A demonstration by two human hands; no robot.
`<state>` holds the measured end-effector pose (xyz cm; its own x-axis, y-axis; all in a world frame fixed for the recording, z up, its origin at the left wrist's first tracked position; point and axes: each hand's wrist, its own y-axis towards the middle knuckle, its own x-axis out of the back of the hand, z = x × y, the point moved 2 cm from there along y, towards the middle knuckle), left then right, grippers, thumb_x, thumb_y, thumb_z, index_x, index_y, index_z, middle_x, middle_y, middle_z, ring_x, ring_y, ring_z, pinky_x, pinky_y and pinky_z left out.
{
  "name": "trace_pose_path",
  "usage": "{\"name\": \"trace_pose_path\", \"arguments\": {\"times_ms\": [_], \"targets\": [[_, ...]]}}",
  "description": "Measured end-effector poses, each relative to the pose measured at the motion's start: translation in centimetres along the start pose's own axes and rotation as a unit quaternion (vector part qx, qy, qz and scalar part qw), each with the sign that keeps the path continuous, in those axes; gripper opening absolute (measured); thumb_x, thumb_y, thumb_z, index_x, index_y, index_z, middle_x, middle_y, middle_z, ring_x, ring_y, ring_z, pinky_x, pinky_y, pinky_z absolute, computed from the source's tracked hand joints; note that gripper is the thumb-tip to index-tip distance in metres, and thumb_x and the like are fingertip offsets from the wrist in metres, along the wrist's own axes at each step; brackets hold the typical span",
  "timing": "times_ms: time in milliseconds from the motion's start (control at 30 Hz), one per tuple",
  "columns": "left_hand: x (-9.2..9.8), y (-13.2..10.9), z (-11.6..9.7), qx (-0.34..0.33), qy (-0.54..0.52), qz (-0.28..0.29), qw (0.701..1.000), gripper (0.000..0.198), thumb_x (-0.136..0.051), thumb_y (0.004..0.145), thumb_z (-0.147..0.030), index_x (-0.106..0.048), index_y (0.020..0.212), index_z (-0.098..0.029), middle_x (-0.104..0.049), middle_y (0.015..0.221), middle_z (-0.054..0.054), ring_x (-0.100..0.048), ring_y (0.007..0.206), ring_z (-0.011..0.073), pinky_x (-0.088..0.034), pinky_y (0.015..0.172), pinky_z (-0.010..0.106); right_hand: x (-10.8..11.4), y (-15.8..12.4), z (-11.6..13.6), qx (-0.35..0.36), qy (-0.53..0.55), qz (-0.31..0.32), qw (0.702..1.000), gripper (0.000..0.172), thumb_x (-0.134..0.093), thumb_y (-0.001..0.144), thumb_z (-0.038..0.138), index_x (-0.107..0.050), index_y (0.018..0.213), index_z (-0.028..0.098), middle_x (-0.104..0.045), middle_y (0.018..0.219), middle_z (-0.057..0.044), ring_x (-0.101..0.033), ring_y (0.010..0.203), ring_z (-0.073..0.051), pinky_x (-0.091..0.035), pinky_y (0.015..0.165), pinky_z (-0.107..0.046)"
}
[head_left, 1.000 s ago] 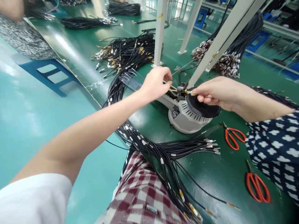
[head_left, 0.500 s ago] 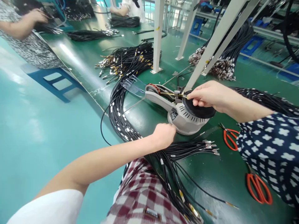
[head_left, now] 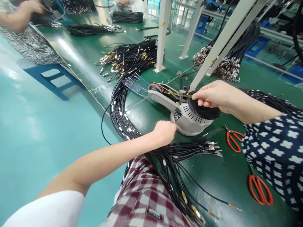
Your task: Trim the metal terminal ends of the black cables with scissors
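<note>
My left hand [head_left: 165, 131] is curled closed at the front left of a grey tape dispenser [head_left: 189, 121], just above a bundle of black cables [head_left: 187, 150] with metal ends. What its fingers hold is hidden. My right hand [head_left: 213, 94], in a navy patterned sleeve, rests on the dispenser's black top disc. Its thumb and forefinger pinch the end of a thin yellowish tape strip [head_left: 174, 93] that runs from the brown roll [head_left: 156, 88] to the cutter.
Two orange-handled scissors [head_left: 233, 138] [head_left: 260, 189] lie on the green table [head_left: 232, 176] to the right. More cable bundles [head_left: 127, 60] lie behind. White frame posts [head_left: 163, 34] stand beyond the dispenser. A co-worker [head_left: 26, 41] and a blue stool [head_left: 54, 78] are at far left.
My left hand let go of the tape at the cutter and dropped to the cables in front of the dispenser, where it closed. My right hand stayed pinched at the strip.
</note>
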<state>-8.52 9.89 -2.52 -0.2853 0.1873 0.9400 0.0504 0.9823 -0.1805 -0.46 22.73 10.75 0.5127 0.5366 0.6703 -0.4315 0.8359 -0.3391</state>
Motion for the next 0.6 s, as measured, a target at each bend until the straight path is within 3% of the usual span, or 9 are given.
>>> {"name": "trace_pose_path", "arguments": {"times_ms": [200, 367, 600], "targets": [[-0.6, 0.0, -1.1, -0.001, 0.000, 0.000, 1.000, 0.021, -0.052, 0.082, -0.010, -0.070, 0.091, -0.013, -0.076, 0.091, 0.016, -0.074, 0.082, 0.0279, -0.057, 0.071, 0.035, 0.1, 0.4, -0.3, 0.000, -0.028, -0.009, 1.000, 0.026, -0.069, 0.081, 0.013, -0.062, 0.056, 0.014, -0.060, 0.057, -0.004, -0.046, 0.046, -0.006, -0.032, 0.033, -0.014], [-0.6, 0.2, -0.5, 0.025, 0.013, -0.010, 1.000, 0.016, -0.053, 0.084, -0.014, -0.069, 0.086, -0.011, -0.075, 0.086, 0.016, -0.074, 0.082, 0.0307, -0.057, 0.071, 0.038, 0.2, 0.6, -0.7, 0.000, -0.022, -0.009, 1.000, 0.025, -0.067, 0.082, 0.013, -0.063, 0.057, 0.014, -0.060, 0.058, -0.004, -0.046, 0.046, -0.006, -0.033, 0.033, -0.012], [-1.0, 0.1, -0.7, 0.011, 0.013, -0.007, 1.000, 0.018, -0.051, 0.086, -0.012, -0.068, 0.092, -0.012, -0.075, 0.091, 0.014, -0.073, 0.084, 0.0266, -0.056, 0.073, 0.035, 0.1, 0.1, -0.3, -0.013, -0.013, -0.009, 1.000, 0.024, -0.066, 0.083, 0.011, -0.064, 0.059, 0.013, -0.061, 0.059, -0.005, -0.047, 0.047, -0.006, -0.034, 0.034, -0.013]]}}
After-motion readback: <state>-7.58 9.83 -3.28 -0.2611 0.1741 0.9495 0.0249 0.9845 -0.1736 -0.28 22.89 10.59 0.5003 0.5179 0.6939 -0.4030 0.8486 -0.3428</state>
